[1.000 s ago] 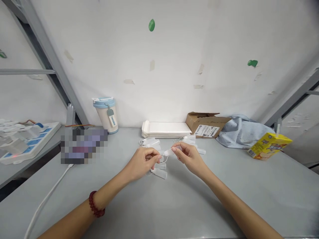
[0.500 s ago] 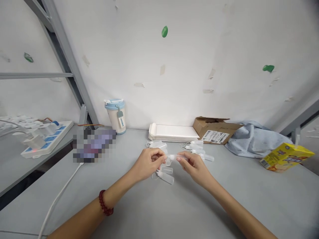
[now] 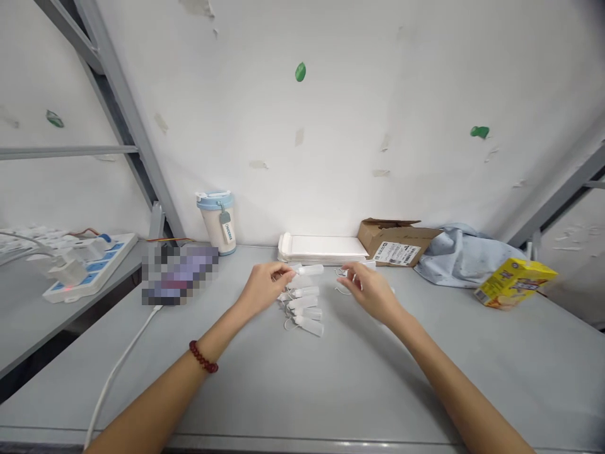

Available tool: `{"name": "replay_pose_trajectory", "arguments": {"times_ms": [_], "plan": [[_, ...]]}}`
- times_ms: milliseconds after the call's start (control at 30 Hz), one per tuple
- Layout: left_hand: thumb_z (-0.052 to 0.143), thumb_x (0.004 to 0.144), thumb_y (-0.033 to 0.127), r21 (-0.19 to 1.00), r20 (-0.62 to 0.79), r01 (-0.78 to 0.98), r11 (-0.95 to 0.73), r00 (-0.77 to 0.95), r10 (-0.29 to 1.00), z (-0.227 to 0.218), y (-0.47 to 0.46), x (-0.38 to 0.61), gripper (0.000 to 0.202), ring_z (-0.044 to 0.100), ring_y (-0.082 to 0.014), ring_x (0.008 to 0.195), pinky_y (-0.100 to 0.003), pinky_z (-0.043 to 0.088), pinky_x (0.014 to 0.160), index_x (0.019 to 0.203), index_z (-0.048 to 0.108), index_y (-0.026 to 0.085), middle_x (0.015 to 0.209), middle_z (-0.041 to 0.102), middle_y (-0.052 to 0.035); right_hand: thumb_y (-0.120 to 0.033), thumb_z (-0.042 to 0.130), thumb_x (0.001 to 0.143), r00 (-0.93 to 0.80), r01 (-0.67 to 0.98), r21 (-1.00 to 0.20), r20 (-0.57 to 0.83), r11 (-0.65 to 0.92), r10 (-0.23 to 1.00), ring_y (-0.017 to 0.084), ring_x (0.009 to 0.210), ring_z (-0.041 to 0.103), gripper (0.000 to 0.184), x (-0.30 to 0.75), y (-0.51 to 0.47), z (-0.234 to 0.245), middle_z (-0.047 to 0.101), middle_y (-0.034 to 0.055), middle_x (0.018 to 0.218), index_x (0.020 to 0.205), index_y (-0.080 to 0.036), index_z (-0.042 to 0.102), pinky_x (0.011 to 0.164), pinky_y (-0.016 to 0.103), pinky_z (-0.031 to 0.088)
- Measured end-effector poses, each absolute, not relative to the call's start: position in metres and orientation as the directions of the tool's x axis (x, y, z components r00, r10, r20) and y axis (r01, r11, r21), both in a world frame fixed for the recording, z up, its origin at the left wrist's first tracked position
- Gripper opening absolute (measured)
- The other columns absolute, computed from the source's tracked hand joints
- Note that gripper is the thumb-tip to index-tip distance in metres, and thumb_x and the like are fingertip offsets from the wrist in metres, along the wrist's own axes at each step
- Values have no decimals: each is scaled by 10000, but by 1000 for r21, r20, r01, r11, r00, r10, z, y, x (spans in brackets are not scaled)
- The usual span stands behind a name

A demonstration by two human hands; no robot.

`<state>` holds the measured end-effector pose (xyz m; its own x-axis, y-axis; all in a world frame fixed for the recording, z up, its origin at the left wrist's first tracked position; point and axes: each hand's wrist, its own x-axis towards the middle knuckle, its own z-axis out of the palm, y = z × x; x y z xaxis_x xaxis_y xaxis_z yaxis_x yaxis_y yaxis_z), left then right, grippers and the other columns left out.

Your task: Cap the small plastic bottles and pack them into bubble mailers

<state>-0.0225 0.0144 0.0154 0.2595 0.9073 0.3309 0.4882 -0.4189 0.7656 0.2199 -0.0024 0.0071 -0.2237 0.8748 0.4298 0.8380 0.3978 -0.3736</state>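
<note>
My left hand (image 3: 265, 285) pinches the capped, looped end of a small translucent squeeze bottle (image 3: 311, 270), at the far end of a column of similar bottles. Below it several more bottles (image 3: 308, 325) lie side by side, their thin cord loops toward the left. My right hand (image 3: 371, 291) hovers over a second group at the right, thumb and forefinger a little apart with nothing visible between them. It hides most of that group; cord loops (image 3: 341, 291) and a bit of clear plastic show around it.
A stack of flat white packages (image 3: 326, 244) lies by the wall, beside an open cardboard box (image 3: 397, 243). Farther right are a light blue cloth (image 3: 460, 252) and a yellow drink carton (image 3: 515, 284). At left stand a tumbler (image 3: 217, 224), a blurred device with a white cable (image 3: 116, 372), and a power strip (image 3: 92, 271).
My hands were together on one bottle; now they are apart. My left hand has moved up and left with the bottle to the left column's far end, my right hand over the right group.
</note>
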Motion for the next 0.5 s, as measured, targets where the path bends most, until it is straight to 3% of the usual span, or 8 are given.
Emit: {"name": "replay_pose_trajectory", "arguments": {"times_ms": [100, 233, 400, 500], "plan": [[477, 777, 293, 652, 422, 582, -485, 252, 871, 9, 22, -28, 222, 509, -114, 582, -214, 392, 567, 714, 640, 156, 648, 626, 2, -331, 448, 844, -118, 847, -399, 502, 350, 857, 141, 612, 537, 167, 236, 4, 8, 604, 21, 753, 909, -195, 520, 584, 262, 399], [473, 779, 293, 612, 441, 602, -513, 279, 853, 0, 26, -29, 230, 508, -115, 590, -220, 384, 580, 710, 644, 157, 652, 635, -1, -292, 445, 828, -52, 881, -386, 497, 274, 866, 154, 675, 542, 144, 250, 7, 7, 612, 40, 802, 878, -186, 529, 624, 268, 393], [458, 799, 317, 578, 459, 611, -541, 305, 835, 4, 24, -29, 242, 520, -119, 616, -216, 385, 583, 751, 636, 159, 691, 642, -9, -274, 451, 814, -59, 902, -369, 407, 223, 912, 159, 684, 549, 134, 254, 4, 7, 628, 41, 790, 822, -183, 549, 600, 258, 369], [415, 837, 352, 465, 465, 698, -544, 330, 821, 6, 22, -30, 291, 516, -122, 593, -224, 375, 572, 729, 611, 165, 671, 619, -7, -312, 450, 815, -74, 911, -365, 311, 191, 947, 153, 635, 544, 175, 255, -1, 9, 624, 31, 702, 763, -184, 558, 548, 241, 345]]}}
